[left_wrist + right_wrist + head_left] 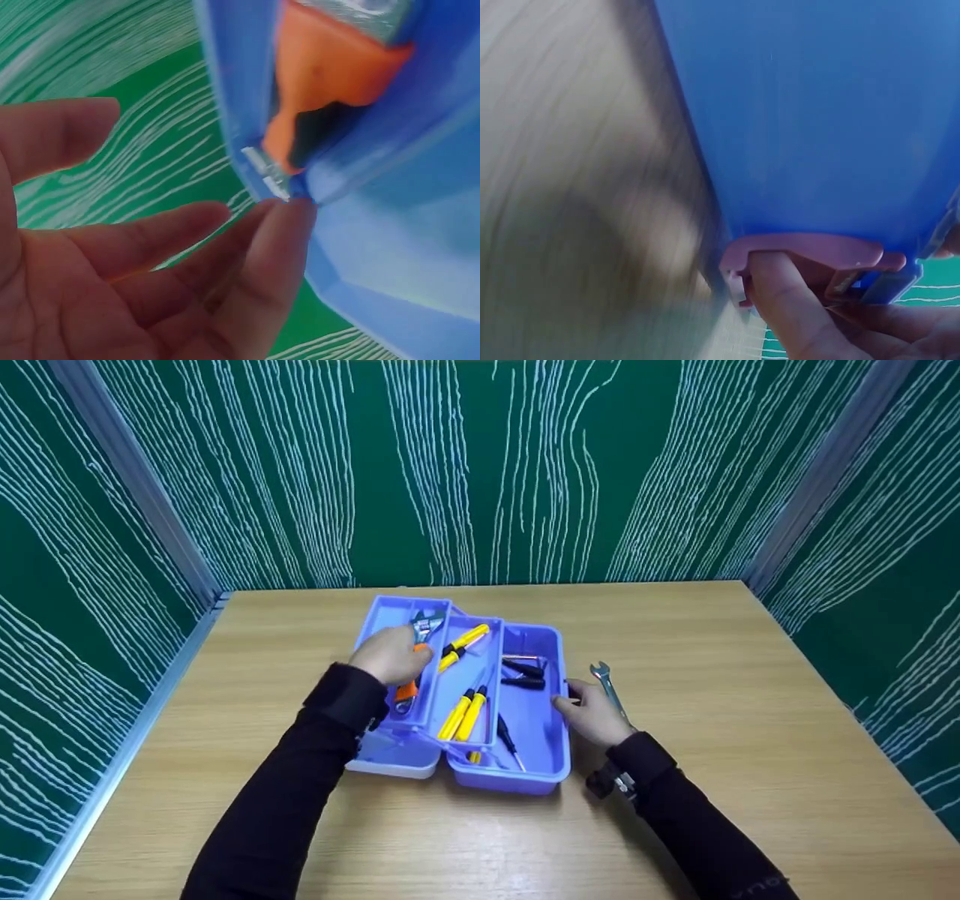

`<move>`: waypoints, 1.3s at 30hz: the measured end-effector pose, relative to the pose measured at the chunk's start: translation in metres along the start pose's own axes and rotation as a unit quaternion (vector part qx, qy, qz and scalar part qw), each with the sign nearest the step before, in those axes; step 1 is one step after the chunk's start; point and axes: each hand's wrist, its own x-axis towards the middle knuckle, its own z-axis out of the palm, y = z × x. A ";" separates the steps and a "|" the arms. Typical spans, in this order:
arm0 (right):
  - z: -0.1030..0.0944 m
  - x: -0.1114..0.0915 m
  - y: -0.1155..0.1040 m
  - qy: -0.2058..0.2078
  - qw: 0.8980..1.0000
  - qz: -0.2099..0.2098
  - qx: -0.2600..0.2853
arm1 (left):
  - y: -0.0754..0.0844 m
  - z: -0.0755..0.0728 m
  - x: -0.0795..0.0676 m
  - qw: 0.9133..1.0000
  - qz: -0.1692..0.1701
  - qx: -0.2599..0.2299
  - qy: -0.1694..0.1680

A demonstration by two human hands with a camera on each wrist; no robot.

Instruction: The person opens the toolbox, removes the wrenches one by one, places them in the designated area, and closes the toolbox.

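A purple-blue toolbox (536, 735) stands unfolded on the table, its trays spread leftward. My left hand (394, 654) is over the upper tray (390, 611), where an adjustable wrench (429, 624) with an orange handle (322, 67) lies. In the left wrist view its thumb stands well apart from the loosely bent fingers, and two fingertips (289, 225) meet the tray's edge. At the box's right wall, my right hand (596, 716) grips the rim with the thumb on top. One finger (784, 289) reaches into a pinkish latch (810, 246) on the outside.
Yellow-and-black screwdrivers (471, 716) lie in the middle tray (465, 679). Black-handled screwdrivers (525, 683) are in the box's base. An open-ended wrench (609, 686) lies on the wooden table (712, 720), partly behind my right hand. Green patterned walls (645, 472) enclose the table.
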 end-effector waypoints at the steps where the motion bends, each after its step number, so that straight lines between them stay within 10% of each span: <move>1: 0.000 0.000 0.000 -0.001 1.000 0.002 0.000 | 0.002 0.002 0.001 1.000 -0.003 0.014 -0.006; 16: 0.000 0.000 0.000 -0.012 1.000 0.016 0.007 | 0.019 0.017 0.004 0.978 0.029 0.207 0.003; 39: 0.000 -0.001 0.000 -0.002 1.000 0.003 -0.008 | 0.004 -0.006 0.009 0.999 -0.003 0.041 -0.001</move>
